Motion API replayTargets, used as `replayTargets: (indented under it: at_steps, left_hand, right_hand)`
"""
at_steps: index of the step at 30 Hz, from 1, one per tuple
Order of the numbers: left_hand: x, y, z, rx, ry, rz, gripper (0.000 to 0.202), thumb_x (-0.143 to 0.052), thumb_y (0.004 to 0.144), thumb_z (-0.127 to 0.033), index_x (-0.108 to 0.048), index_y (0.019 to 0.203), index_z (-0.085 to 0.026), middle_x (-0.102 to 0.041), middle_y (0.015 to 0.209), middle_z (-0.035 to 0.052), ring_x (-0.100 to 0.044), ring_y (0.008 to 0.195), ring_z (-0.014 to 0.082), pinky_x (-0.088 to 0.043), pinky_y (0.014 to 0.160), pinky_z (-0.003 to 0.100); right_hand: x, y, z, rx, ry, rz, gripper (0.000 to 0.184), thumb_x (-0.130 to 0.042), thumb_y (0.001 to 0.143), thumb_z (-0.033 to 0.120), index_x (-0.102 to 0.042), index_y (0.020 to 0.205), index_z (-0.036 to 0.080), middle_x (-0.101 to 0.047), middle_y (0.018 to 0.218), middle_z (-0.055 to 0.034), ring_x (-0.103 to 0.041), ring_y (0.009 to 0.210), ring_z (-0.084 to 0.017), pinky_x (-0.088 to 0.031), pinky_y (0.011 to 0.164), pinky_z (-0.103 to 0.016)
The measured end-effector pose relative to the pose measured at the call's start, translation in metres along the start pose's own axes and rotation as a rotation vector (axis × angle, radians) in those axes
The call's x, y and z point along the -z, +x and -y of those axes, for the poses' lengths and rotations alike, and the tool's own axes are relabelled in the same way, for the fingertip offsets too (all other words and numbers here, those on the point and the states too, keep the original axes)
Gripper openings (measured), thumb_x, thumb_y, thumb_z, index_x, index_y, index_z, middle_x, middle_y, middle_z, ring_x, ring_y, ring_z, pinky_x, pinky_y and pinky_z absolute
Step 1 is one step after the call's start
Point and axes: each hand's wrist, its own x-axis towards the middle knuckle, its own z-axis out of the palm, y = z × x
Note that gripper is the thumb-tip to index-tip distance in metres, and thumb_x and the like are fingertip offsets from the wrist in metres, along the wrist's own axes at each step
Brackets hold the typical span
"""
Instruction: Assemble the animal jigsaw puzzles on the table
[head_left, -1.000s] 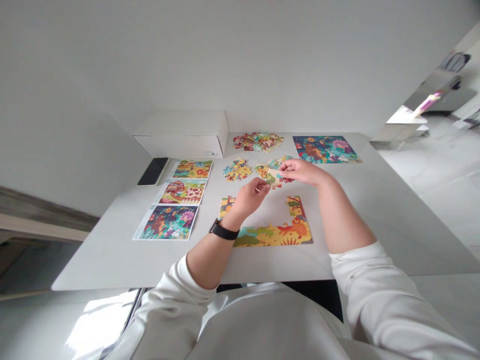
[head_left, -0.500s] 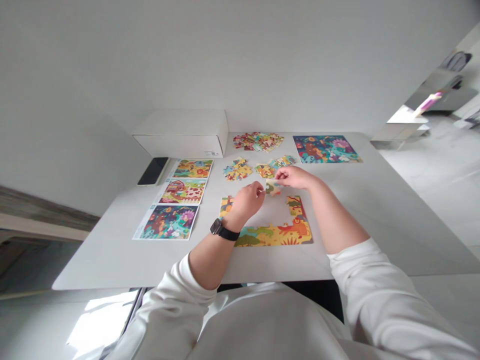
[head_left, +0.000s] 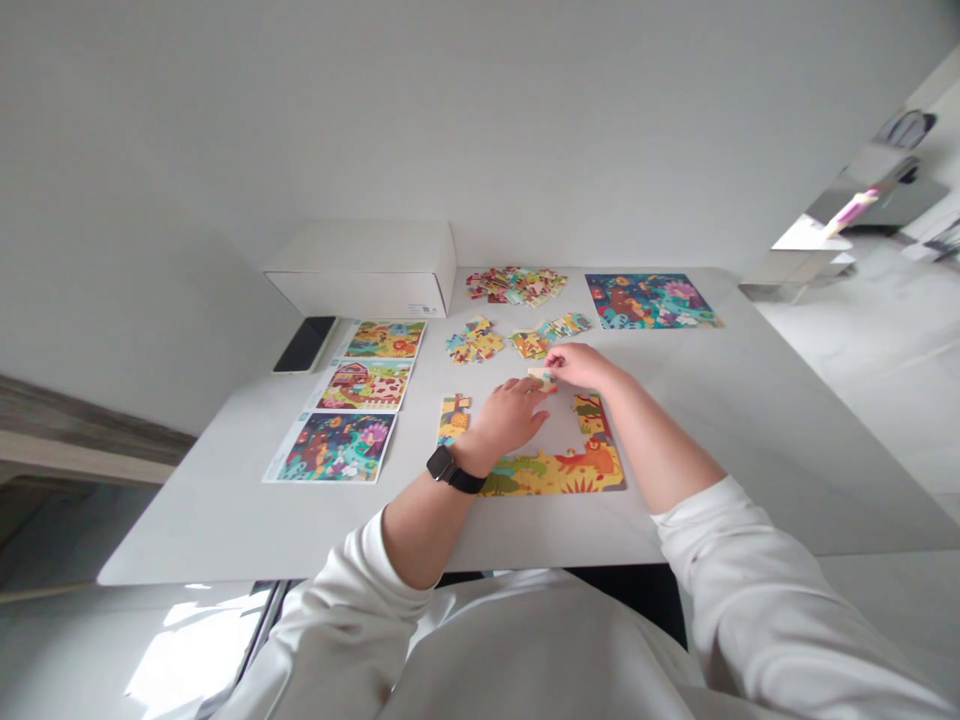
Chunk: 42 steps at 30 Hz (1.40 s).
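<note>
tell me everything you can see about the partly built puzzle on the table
The puzzle is a U-shape of flat, joined pieces that look like printed card, lying flat on the table. Its long side is nearest the person; two shorter sides run away, with a gap between. On yellow ground it shows a green crocodile-like animal and an orange-red animal at the right. The left hand and black watch hide part of its left; contact is unclear.

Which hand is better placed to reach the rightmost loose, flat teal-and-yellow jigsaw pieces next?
Probably the right hand: it is closer, just in front of those teal-and-yellow pieces. The left hand is farther from them, over the partly built yellow puzzle.
</note>
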Motion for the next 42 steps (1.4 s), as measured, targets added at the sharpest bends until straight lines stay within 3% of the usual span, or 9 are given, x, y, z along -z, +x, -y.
replayTargets:
  at_steps: [8,25,30,35,42]
  left_hand:
    - [-0.001,0.000,0.000,0.003,0.040,0.055,0.039,-0.059,0.105,-0.035,-0.071,0.140,-0.022,-0.068,0.145,0.0128,-0.061,0.133,0.0316,-0.050,0.116,0.047]
    - [0.005,-0.001,-0.007,0.043,0.048,0.093,0.039,-0.061,0.104,-0.034,-0.070,0.139,-0.020,-0.068,0.143,0.0137,-0.061,0.134,0.0330,-0.050,0.115,0.047]
    - [0.003,-0.001,-0.006,0.030,0.046,0.085,0.037,-0.062,0.104,-0.034,-0.070,0.137,-0.021,-0.069,0.140,0.0139,-0.061,0.132,0.0322,-0.051,0.113,0.047]
    - [0.003,-0.002,-0.007,0.028,0.058,0.076,0.036,-0.062,0.103,-0.035,-0.070,0.135,-0.021,-0.068,0.140,0.0140,-0.060,0.132,0.0324,-0.051,0.112,0.047]
    - [0.006,-0.004,-0.011,0.036,0.058,0.089,0.039,-0.061,0.104,-0.035,-0.068,0.140,-0.020,-0.067,0.143,0.0145,-0.061,0.132,0.0333,-0.053,0.111,0.048]
  right_hand:
    - [-0.002,0.002,-0.003,0.025,-0.091,0.028,0.027,-0.090,0.081,0.021,-0.079,0.106,0.024,-0.080,0.108,-0.0055,-0.072,0.094,-0.021,-0.052,0.081,-0.027]
    - [-0.005,0.003,-0.007,0.038,-0.109,0.030,0.025,-0.089,0.081,0.021,-0.079,0.104,0.024,-0.080,0.104,-0.0047,-0.072,0.090,-0.020,-0.050,0.077,-0.027]
    - [0.003,0.000,-0.004,0.009,-0.024,-0.069,0.019,-0.081,0.091,0.023,-0.078,0.110,0.021,-0.081,0.108,-0.0068,-0.075,0.095,-0.021,-0.054,0.086,-0.030]
    - [0.010,0.004,-0.002,0.067,-0.041,-0.216,0.032,-0.077,0.095,0.020,-0.074,0.127,0.019,-0.077,0.134,-0.0130,-0.073,0.121,-0.026,-0.053,0.107,-0.037]
    - [0.017,0.047,0.021,0.070,-0.139,-0.204,0.035,-0.073,0.100,0.033,-0.074,0.132,0.019,-0.076,0.138,-0.0165,-0.070,0.129,-0.031,-0.052,0.112,-0.042]
